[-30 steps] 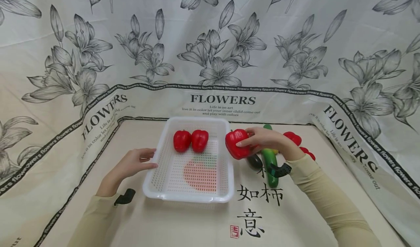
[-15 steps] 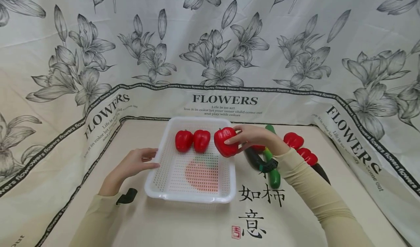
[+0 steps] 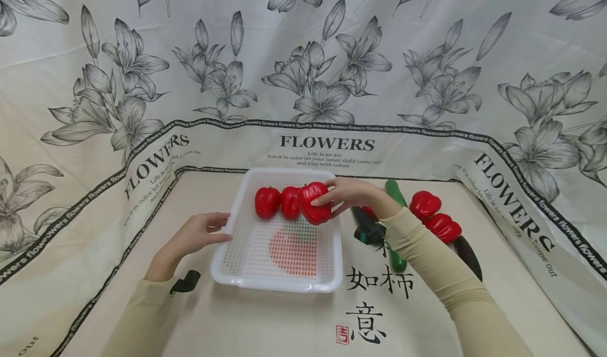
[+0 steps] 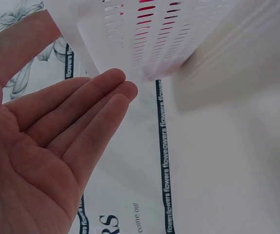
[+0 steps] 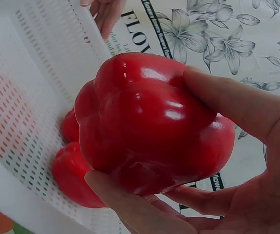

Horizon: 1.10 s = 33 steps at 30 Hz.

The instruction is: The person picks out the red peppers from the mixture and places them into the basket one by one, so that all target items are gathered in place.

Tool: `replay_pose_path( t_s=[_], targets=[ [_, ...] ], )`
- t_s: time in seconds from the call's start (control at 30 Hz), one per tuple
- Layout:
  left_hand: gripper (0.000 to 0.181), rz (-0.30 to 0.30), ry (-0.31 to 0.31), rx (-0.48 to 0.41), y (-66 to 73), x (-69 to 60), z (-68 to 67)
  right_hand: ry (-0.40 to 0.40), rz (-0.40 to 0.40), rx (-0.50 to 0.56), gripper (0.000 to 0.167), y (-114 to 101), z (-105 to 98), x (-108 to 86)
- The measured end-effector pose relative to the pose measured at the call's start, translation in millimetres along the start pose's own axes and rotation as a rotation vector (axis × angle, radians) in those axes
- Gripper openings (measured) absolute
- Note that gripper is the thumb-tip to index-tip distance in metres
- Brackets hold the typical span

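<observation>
My right hand (image 3: pixel 354 195) grips a red bell pepper (image 3: pixel 315 203), holding it over the right side of a white plastic basket (image 3: pixel 275 283). Two more red bell peppers, one at the left (image 3: pixel 267 203) and one beside it (image 3: pixel 291 203), lie in the back of the basket. Close up in the right wrist view, thumb and fingers wrap the held pepper (image 5: pixel 154 122). At the basket's left wall is my left hand (image 3: pixel 201 233). Its fingers (image 4: pixel 96 97) are nearly straight in the left wrist view, and their tips touch or almost touch the perforated wall (image 4: pixel 145 39).
Right of the basket lie a green cucumber (image 3: pixel 395 191), a dark eggplant (image 3: pixel 362 220) partly behind my right wrist, and two red peppers, one further back (image 3: pixel 424 205) and one nearer (image 3: pixel 443 227). Another eggplant (image 3: pixel 468 257) shows past my sleeve. Flower-printed cloth (image 3: pixel 327 151) stands behind.
My right hand has carried the red bell pepper left, from beside the basket's right rim to over its inside. The left hand has stayed at the left wall.
</observation>
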State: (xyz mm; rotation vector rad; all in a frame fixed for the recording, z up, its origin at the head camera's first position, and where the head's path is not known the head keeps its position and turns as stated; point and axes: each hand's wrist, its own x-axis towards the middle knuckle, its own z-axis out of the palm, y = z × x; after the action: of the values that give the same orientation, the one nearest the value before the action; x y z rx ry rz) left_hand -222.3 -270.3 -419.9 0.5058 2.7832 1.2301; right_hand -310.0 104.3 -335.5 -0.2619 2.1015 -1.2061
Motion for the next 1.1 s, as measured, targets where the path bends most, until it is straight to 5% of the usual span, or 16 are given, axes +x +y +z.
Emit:
replay_pose_path(
  t_s=[1.1],
  targets=[
    [0.062,-0.016,0.001,-0.015,1.3,0.3,0.3,-0.105,-0.015,0.031,0.057,-14.0,39.6,50.0]
  ],
)
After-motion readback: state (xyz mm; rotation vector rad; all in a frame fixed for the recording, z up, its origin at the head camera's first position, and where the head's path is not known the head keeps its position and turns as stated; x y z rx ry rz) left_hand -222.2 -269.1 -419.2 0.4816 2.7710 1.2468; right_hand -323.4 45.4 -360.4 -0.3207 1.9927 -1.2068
